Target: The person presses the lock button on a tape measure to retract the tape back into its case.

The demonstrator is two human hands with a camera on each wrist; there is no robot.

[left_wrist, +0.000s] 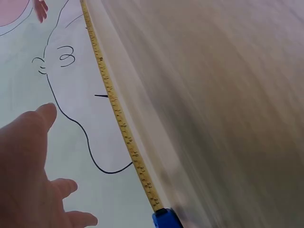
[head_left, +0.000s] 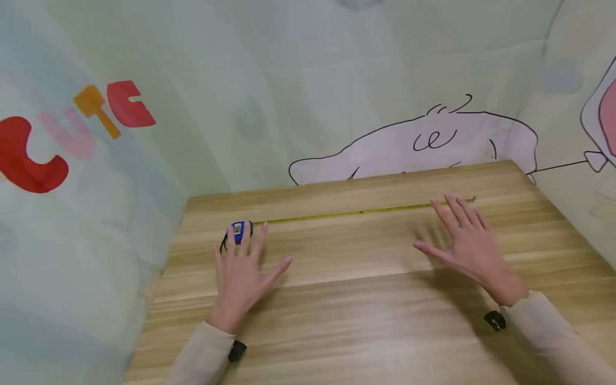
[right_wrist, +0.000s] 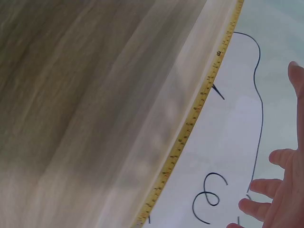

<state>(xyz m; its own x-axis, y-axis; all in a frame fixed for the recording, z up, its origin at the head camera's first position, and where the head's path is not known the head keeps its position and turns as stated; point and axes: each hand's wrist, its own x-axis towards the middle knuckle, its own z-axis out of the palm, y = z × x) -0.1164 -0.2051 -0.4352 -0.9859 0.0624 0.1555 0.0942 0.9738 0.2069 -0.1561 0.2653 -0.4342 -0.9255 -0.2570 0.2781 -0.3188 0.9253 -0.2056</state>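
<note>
A tape measure with a blue case (head_left: 236, 233) and a black wrist cord lies near the table's left side. Its yellow blade (head_left: 327, 216) is drawn out across the wood to the right, ending in a metal hook (head_left: 474, 199). My left hand (head_left: 242, 278) is spread, its fingertips overlapping the case in the head view. Fingers spread, my right hand (head_left: 469, 246) hovers over the table near the hook end, casting a shadow below. Both wrist views show the blade (left_wrist: 118, 114) running straight, and neither hand grips anything.
The wooden table (head_left: 346, 310) meets a printed cloth backdrop (head_left: 269, 80) at the back and on both sides. Coloured letters (head_left: 130, 104) and a line-drawn animal (head_left: 433, 141) decorate the cloth. A black strap piece (head_left: 494, 321) shows at the right wrist.
</note>
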